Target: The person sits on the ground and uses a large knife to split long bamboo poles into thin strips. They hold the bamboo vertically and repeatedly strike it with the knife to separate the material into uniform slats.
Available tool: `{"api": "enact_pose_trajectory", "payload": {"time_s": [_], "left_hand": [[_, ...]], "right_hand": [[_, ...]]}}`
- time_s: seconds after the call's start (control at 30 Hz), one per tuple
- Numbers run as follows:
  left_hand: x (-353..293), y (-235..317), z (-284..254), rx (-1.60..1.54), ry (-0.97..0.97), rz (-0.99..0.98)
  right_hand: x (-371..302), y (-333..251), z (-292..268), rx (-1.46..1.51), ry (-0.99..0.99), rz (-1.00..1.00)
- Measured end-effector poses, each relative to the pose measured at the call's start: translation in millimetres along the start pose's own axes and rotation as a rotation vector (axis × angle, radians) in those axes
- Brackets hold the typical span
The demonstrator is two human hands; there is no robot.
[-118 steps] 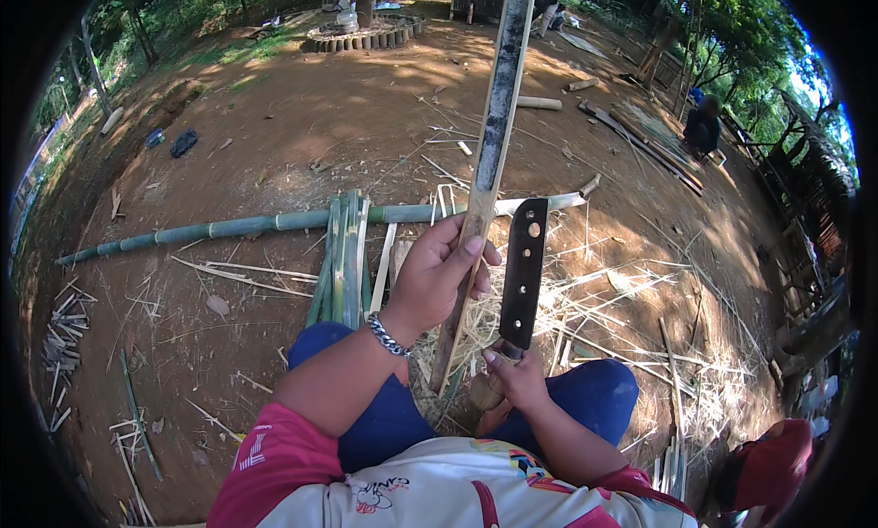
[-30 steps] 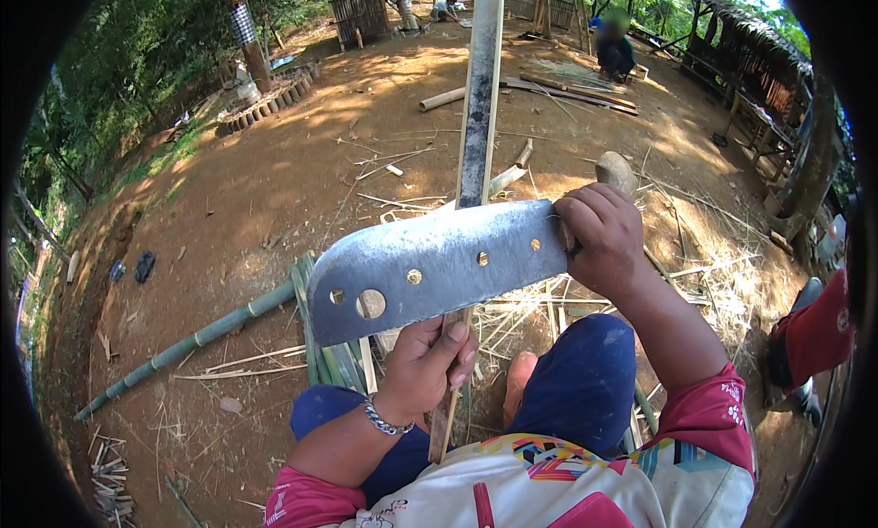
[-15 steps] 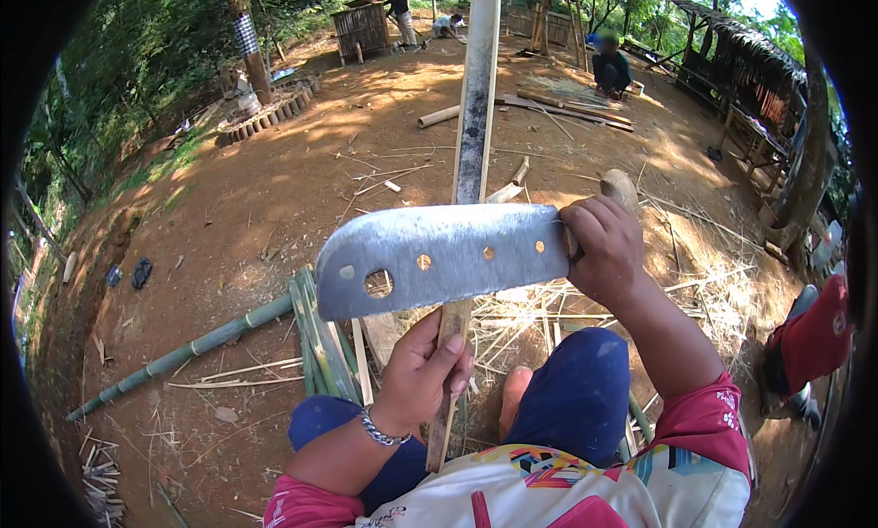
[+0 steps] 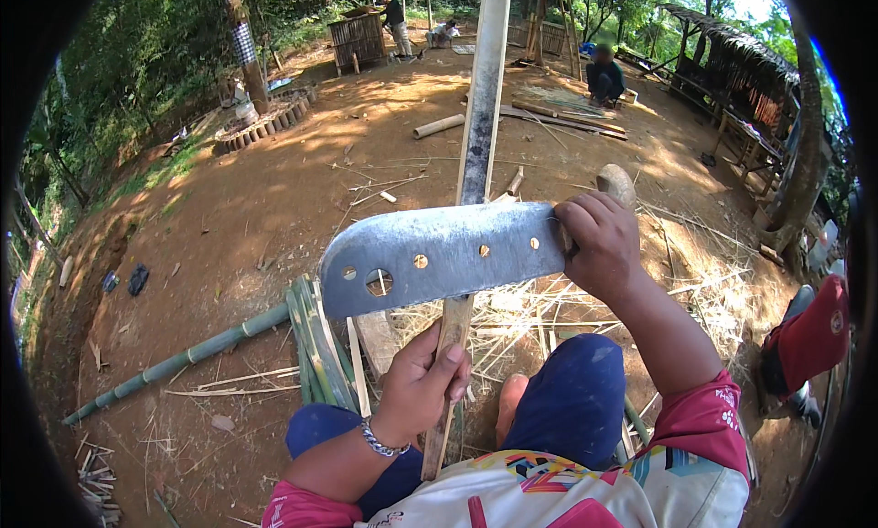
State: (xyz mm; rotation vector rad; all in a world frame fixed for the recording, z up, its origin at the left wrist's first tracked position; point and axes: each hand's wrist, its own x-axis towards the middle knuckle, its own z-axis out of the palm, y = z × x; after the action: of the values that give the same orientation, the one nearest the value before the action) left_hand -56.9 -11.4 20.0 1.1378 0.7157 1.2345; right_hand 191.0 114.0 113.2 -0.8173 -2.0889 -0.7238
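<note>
My right hand (image 4: 604,240) is closed round the wooden handle of a broad cleaver (image 4: 448,256), whose wide steel blade has a row of round holes. The blade lies flat across a long split bamboo strip (image 4: 482,107), hiding the part of it behind. Below the blade, my left hand (image 4: 426,382) grips the strip between thumb and fingers. The strip's lower end reaches my shirt and its upper end runs out of the top of the picture. Its pale inner face carries dark blotches.
A green bamboo pole (image 4: 183,361) and a bundle of split bamboo (image 4: 320,345) lie at my left. Pale shavings (image 4: 677,304) litter the ground ahead and right. A person's red-clad leg (image 4: 814,327) is close on the right. Another person (image 4: 604,75) squats farther off.
The cleaver and both hands hold nearly the same place, with the blade shifted very slightly. The background has moved a little with my head.
</note>
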Motion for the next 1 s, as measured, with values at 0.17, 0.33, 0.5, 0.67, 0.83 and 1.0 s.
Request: {"api": "enact_pose_trajectory", "payload": {"time_s": [0.17, 0.33, 0.5, 0.67, 0.83, 1.0], "left_hand": [[-1, 0, 2, 0.016, -0.01, 0.003], [0, 0, 1, -0.019, 0.001, 0.014], [-1, -1, -2, -0.017, 0.034, 0.019], [-2, -19, -16, 0.438, 0.053, 0.201], [-5, -10, -3, 0.048, 0.046, 0.019], [-6, 2, 1, -0.009, -0.005, -0.026]], "right_hand": [[20, 31, 0, -0.089, 0.107, 0.056], [31, 37, -8, -0.14, 0.12, 0.222], [-1, 3, 0, 0.004, 0.019, 0.071], [-29, -32, 5, 0.11, -0.085, -0.099], [-23, -23, 5, 0.113, -0.051, -0.099], [5, 8, 6, -0.003, 0.1, -0.004]]}}
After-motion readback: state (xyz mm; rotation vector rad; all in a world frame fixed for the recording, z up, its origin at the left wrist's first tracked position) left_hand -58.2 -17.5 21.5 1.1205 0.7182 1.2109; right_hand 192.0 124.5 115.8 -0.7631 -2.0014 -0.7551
